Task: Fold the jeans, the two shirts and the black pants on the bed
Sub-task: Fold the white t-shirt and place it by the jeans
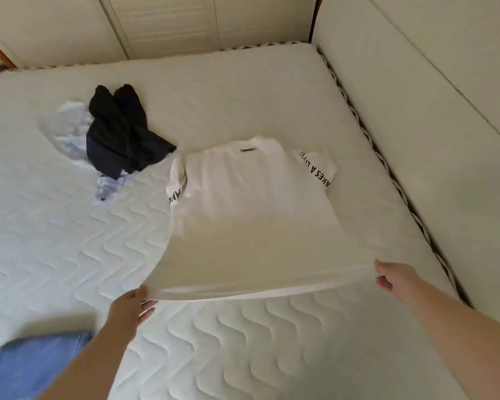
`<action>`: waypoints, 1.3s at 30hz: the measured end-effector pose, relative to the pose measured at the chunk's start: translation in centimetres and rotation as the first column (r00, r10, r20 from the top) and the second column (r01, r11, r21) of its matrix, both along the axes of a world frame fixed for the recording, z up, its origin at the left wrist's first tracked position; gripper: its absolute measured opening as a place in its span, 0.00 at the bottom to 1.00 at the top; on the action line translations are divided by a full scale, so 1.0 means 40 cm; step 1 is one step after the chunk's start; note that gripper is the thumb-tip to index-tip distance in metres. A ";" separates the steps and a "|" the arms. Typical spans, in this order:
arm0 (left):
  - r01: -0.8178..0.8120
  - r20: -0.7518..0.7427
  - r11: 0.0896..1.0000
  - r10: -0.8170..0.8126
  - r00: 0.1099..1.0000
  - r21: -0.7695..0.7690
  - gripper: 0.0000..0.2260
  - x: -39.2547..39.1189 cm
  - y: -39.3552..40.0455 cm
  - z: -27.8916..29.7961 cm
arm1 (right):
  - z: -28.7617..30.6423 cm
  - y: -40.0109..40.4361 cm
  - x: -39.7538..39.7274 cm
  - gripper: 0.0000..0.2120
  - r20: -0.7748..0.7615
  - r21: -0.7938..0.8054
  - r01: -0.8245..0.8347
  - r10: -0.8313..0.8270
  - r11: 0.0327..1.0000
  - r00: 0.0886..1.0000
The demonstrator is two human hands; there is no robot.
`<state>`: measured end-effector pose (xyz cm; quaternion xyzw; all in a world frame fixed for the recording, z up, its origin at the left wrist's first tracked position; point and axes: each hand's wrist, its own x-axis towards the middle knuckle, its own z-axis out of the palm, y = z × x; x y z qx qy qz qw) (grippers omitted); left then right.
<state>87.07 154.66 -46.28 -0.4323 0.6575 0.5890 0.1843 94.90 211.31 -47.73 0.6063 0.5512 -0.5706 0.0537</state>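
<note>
I have the white T-shirt point(254, 203) spread near the middle of the bed point(272, 356), collar toward the far edge, hem lifted off the mattress. My left hand point(127, 310) pinches the hem's left corner and my right hand point(394, 277) the right corner, hands well apart. It sags between them: light, limp cotton, best held at corners. The black pants point(122, 131) lie crumpled toward the far left corner over a pale shirt point(70, 125); the folded jeans point(32, 365) sit at the near left edge.
</note>
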 end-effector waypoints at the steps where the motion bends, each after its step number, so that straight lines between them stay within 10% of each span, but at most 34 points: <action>1: -0.008 0.028 1.000 0.009 1.000 -0.017 0.13 0.049 -0.008 -0.043 | -0.051 -0.010 0.054 0.05 0.045 0.032 -0.025 0.024 0.999 0.999; 11: 0.008 0.209 0.986 0.027 0.978 -0.168 0.13 0.443 -0.047 -0.318 | -0.334 -0.044 0.408 0.06 0.232 0.008 -0.183 0.176 0.983 0.957; 22: 0.280 0.359 0.923 -0.175 0.917 -0.266 0.15 0.685 -0.127 -0.403 | -0.336 -0.074 0.627 0.18 0.462 0.210 -0.641 0.503 0.738 0.731; 39: 0.613 0.509 0.730 -0.420 0.751 -0.302 0.17 0.913 -0.135 -0.376 | -0.338 -0.098 0.859 0.19 0.508 0.159 -0.525 0.386 0.836 0.770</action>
